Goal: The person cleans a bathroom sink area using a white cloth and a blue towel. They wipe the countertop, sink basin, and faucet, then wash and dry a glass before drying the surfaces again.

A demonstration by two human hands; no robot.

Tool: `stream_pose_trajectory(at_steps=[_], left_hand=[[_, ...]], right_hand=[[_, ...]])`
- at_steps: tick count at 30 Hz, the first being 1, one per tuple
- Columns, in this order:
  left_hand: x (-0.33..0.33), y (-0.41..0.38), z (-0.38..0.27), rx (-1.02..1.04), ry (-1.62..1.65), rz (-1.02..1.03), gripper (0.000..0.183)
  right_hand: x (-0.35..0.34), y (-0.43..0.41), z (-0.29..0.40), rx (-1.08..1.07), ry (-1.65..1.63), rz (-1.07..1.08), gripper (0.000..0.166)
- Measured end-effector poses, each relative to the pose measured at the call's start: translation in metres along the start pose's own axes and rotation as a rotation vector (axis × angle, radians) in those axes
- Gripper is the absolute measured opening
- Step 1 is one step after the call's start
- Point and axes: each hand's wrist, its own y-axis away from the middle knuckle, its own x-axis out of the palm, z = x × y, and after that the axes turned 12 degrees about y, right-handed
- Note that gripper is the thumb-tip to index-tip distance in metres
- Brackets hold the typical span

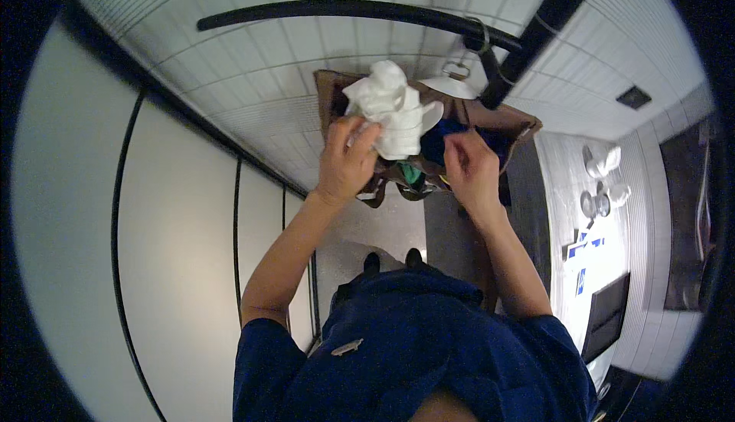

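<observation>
My left hand (347, 162) grips a crumpled white bundle (391, 113), either cloth or thin plastic. It is lifted over the left side of a brown fabric bag (519, 119) that hangs wide at the top. My right hand (473, 168) is over the front right part of that bag, fingers curled; whether something thin is pinched between them cannot be made out. Dark blue material (434, 142) lies inside the bag between my hands. A green item (410, 173) shows in one of the bag's front pockets.
Above the bag, a black rail (344, 7) carries a metal ring (481, 33) near a black post (505, 66). Pale panels (172, 209) run along my left. On the right, a counter (563, 204) holds upturned glasses (594, 204), blue-and-white cards (581, 278) and a black tray (607, 316).
</observation>
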Motion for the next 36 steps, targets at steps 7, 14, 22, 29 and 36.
stream_pose_trajectory(at_steps=[7,14,22,29,36], left_hand=[[-0.001,-0.018,0.008,-0.326,-0.094,0.568,0.043],[-0.037,-0.038,0.019,-0.358,-0.226,0.991,0.051],[0.04,-0.05,-0.149,-0.266,0.864,0.584,0.088],[0.204,0.046,-0.302,-0.592,1.259,1.527,0.046],[0.316,0.098,-0.46,-1.343,2.038,1.165,0.032]], right_hand=[[0.018,-0.024,-0.023,0.131,0.645,0.481,0.018],[-0.113,0.019,0.012,0.414,-0.503,-0.38,0.023],[-0.229,0.155,-0.025,0.51,-1.003,-0.551,0.029],[-0.307,0.255,-0.014,0.613,-0.651,-0.738,0.021],[-0.471,0.447,-0.069,0.688,-0.188,-0.916,0.027]])
